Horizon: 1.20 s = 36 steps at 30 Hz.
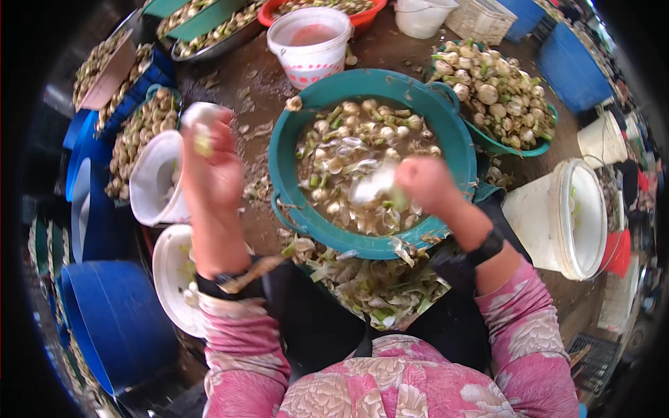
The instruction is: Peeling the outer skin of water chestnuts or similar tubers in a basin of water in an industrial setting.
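My left hand is raised between the green basin and a white bucket, its fingers closed on a whitish-green garlic bulb; motion blurs it. My right hand is over the green plastic basin, and a blurred white thing, with green below it, shows beside its fingers; whether the hand grips it I cannot tell. Brown water in the basin holds many garlic bulbs with green stem stubs and loose papery skins. Peeled skins and leaves are heaped below the basin, between my knees.
White buckets stand at left, lower left, right and beyond the basin. A green tub heaped with garlic sits at upper right. A blue tub stands at lower left. Skins litter the wet floor.
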Available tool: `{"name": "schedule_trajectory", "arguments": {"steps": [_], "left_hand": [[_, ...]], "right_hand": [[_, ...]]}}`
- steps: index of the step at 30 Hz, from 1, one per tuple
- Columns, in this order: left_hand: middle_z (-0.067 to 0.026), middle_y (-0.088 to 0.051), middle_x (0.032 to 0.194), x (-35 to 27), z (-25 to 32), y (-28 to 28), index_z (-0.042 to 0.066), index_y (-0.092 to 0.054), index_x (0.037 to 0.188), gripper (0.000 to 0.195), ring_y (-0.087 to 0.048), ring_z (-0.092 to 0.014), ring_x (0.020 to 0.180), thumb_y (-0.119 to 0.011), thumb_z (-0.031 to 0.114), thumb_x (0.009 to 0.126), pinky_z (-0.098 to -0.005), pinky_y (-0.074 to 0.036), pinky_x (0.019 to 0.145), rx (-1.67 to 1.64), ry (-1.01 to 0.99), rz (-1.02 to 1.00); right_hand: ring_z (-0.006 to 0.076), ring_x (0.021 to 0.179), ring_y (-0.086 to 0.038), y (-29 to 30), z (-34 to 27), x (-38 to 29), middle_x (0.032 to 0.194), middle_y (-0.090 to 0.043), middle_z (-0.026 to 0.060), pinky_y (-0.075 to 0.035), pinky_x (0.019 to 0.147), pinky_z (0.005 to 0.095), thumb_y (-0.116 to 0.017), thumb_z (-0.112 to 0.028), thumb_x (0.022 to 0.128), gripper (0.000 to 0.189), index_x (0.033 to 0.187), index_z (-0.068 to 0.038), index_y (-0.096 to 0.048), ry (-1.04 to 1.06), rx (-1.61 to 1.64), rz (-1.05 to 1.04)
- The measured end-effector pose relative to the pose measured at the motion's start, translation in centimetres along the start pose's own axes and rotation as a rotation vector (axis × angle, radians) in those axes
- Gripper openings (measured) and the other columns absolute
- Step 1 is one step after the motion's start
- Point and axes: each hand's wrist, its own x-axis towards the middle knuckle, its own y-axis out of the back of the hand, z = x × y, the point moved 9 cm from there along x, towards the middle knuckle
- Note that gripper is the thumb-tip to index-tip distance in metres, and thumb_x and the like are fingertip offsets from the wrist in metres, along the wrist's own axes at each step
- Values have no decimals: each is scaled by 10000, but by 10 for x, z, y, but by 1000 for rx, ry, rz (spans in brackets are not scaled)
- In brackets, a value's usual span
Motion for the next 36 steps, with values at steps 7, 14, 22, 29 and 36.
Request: {"name": "schedule_trajectory", "arguments": {"steps": [7, 14, 22, 29, 36], "left_hand": [[-251, -548, 938, 26, 2, 64, -114, -362, 1105, 498, -576, -245, 791, -295, 329, 888, -273, -458, 561, -338, 194, 465], [-73, -591, 833, -18, -40, -25, 1, -498, 1048, 284, -590, -184, 747, -504, 188, 835, -240, -473, 637, 191, 208, 77], [-54, -582, 832, -20, -66, -21, 28, -505, 1052, 292, -572, -147, 695, -478, 227, 840, -218, -432, 563, 315, 358, 74], [-87, -585, 839, -49, -114, -13, 38, -452, 1069, 355, -593, -170, 667, -474, 315, 848, -229, -434, 496, 381, 787, 80], [-97, -610, 777, -81, -113, -74, 85, -429, 1089, 289, -610, -166, 608, -460, 279, 877, -211, -445, 465, 74, 742, -346]], "right_hand": [[329, 817, -577, -142, 46, -32, 829, -601, 179, -456, 726, 407, -474, -449, 797, 479, 749, 4, -623, -70, -706, -713], [277, 865, -549, -205, 50, 66, 833, -574, 79, -430, 738, 399, -480, -162, 758, 165, 848, -73, -585, 282, -762, -342], [245, 942, -571, -252, 121, 52, 1032, -596, 102, -413, 800, 376, -485, -186, 778, 267, 985, -88, -624, -74, -931, -873], [370, 746, -545, -74, -23, 91, 776, -580, 183, -427, 626, 433, -493, -186, 784, 170, 844, -45, -565, 133, -194, -13], [354, 740, -551, -7, -103, 32, 750, -578, 156, -435, 637, 411, -518, -161, 766, 152, 827, -30, -562, 414, -215, 61]]}}
